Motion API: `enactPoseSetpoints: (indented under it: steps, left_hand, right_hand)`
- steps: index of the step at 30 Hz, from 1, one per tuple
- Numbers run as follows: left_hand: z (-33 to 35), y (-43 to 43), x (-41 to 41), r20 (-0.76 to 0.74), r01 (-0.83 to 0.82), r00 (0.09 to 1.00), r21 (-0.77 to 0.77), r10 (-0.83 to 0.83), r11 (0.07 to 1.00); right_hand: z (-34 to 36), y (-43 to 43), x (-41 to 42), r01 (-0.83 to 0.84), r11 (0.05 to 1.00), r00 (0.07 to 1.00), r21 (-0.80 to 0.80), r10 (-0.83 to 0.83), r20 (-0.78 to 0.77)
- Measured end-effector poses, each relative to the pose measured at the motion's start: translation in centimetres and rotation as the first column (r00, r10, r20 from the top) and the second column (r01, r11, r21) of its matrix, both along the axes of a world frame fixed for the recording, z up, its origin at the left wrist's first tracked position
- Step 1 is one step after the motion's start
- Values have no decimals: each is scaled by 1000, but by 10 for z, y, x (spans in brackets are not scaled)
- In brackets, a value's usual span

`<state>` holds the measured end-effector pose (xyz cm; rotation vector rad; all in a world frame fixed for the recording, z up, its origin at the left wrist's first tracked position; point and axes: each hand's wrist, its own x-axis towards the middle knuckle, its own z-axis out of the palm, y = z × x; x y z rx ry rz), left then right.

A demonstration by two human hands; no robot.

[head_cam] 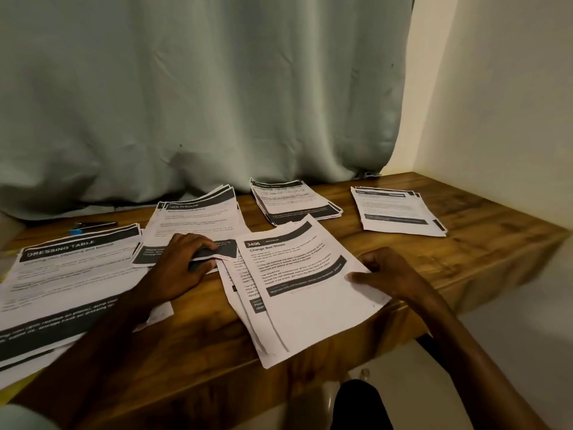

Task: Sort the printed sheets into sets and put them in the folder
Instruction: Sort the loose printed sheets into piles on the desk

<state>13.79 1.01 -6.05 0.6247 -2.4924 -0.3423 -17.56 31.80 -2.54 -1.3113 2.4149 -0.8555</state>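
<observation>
Both forearms are extended across the near edge of the bench (465, 243). At the near middle, the right edge of the top sheet (304, 274) of a loose stack (245, 308) is pinched between the thumb and curled fingers of the right hand (387, 274). The near end of a sheet on the MULTI-ROOM pile (198, 218) is gripped by the left hand (183, 265), fingers together. Four sets are judged formed: that pile, the DRESSING TABLE pile (71, 274) at the near left corner, and a middle pile (294, 198) and a right-hand pile (397, 212) along the far edge. The stack is not yet dealt out, and no folder can be identified. The wooden surface is backed by a grey-green curtain (217, 88), with a pale wall (496, 103) to the right.
</observation>
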Motion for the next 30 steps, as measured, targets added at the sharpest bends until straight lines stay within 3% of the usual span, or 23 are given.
enactPoseSetpoints:
  steps: [10, 15, 19, 24, 30]
  left_hand:
    - [14, 10, -8, -80, 13, 997, -60, -18, 998]
    - [42, 31, -37, -87, 120, 987, -146, -133, 982]
    - [61, 60, -86, -26, 247, 965, -251, -261, 936]
    - [68, 91, -167, 128, 331, 943, -322, -306, 887]
    - [58, 111, -256, 286, 311, 921, -132, -264, 941]
  right_hand:
    - [-5, -20, 6, 33, 999, 989, -37, -38, -142]
    - [7, -12, -30, 102, 971, 987, -215, -127, -103]
    - [5, -9, -88, 228, 944, 953, -238, -266, -144]
    - [-13, -18, -149, 414, 873, 875, -257, -460, -152]
    - [-28, -35, -179, 451, 851, 790, -269, -521, -324]
